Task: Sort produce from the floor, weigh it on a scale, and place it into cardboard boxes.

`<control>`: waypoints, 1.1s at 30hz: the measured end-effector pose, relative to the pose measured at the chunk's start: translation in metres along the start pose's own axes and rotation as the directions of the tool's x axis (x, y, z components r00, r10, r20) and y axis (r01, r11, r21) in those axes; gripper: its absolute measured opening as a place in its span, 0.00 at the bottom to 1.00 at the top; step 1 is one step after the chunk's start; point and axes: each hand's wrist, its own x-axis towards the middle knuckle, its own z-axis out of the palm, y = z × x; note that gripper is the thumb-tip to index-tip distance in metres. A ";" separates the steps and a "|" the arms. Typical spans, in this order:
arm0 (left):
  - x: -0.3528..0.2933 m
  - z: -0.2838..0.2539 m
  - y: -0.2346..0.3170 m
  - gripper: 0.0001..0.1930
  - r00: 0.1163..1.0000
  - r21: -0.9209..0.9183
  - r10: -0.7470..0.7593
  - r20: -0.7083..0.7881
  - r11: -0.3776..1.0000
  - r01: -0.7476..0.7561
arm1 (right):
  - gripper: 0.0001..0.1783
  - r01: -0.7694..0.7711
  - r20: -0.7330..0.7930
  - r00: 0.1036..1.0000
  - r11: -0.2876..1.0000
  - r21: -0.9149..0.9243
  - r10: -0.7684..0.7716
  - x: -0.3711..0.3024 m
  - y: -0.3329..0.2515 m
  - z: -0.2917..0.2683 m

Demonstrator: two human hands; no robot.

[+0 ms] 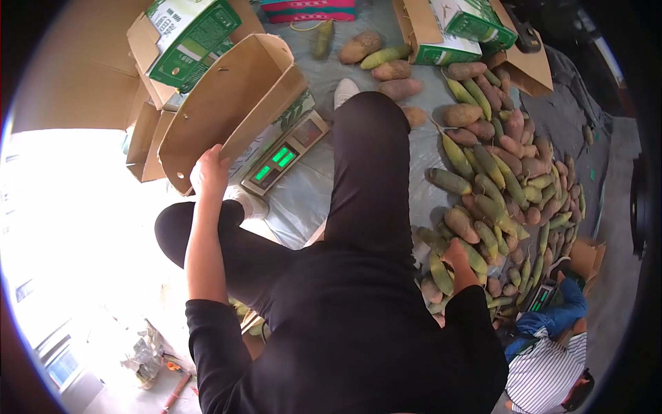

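My left hand [209, 168] grips the near flap of an open brown cardboard box [234, 96] that sits tilted on a digital scale [283, 153] with a green lit display. My right hand [457, 257] reaches down into a long heap of green and reddish-brown elongated fruits [503, 172], fingers closed around one green fruit [441, 272] at the near end of the heap. My black-trousered legs [362, 172] stretch between the scale and the heap.
Green-and-white printed cartons [189, 38] stand behind the box, another [455, 31] at the far right. Loose fruits [386, 62] lie on the grey sheet. Another person in a striped shirt [548, 366] works with a second scale [540, 298] at the lower right.
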 end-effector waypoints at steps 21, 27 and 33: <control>-0.012 -0.002 0.001 0.10 0.998 -0.040 0.045 -0.049 0.998 -0.047 | 0.29 0.932 -0.682 -0.026 0.229 -0.281 -0.731 -0.193 -0.351 -0.391; -0.015 0.001 0.000 0.08 0.995 -0.044 0.083 -0.060 0.995 -0.086 | 0.18 0.745 -0.382 -0.075 0.203 -0.635 -0.921 -0.227 -0.478 -0.329; -0.012 0.007 0.000 0.13 1.000 0.049 0.015 -0.003 0.999 -0.015 | 0.11 0.806 -0.268 0.076 0.217 -0.551 -0.961 -0.215 -0.548 -0.239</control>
